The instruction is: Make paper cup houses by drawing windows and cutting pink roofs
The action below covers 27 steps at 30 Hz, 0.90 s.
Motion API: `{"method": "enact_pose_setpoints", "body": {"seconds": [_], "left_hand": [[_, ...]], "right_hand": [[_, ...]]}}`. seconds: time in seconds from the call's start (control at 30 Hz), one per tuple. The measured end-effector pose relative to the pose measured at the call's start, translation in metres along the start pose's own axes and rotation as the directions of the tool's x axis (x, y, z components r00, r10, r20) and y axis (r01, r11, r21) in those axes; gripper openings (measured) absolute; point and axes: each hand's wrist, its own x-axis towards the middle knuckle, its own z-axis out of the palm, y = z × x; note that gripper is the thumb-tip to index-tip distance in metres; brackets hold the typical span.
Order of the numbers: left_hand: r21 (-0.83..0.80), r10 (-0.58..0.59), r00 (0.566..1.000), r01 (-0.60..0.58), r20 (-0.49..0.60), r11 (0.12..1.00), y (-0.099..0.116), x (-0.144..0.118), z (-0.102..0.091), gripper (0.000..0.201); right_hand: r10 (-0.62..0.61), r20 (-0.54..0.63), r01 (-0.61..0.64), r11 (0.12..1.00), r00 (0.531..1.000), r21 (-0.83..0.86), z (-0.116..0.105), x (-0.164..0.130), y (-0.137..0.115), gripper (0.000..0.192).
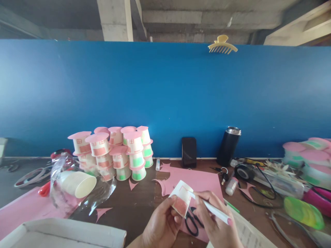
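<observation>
My left hand [165, 220] is closed round the lower part of a white paper cup [181, 193], which is tilted. A pinkish-red filled block and a thin red outline are drawn on the cup's side. In my right hand [214, 217] is a white marker [216, 210] with a pink end, its tip at the drawn outline on the cup. Beneath my hands lie scissors [191, 225] with dark handles, on a cut sheet of pink paper [201, 179]. The cup's far side is hidden.
Paper cups with pink discs [119, 155] stand stacked at left. Nearer are nested cups [77, 184] in clear plastic and a white box [67, 234]. A phone [189, 151] and a black bottle [229, 146] stand by the blue partition [165, 89]. More decorated cups [317, 162] sit at right.
</observation>
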Motion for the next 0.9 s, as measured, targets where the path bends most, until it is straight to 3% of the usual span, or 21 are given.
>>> {"method": "enact_pose_setpoints", "body": {"seconds": [0.9], "left_hand": [[0.022, 0.008, 1.0, -0.008, -0.021, 1.0, 0.0005, -0.0004, 0.0007, 0.018]], "right_hand": [[-0.005, 0.016, 0.005, 1.0, 1.0, -0.007, 0.001, -0.0023, 0.0037, 0.012]]}}
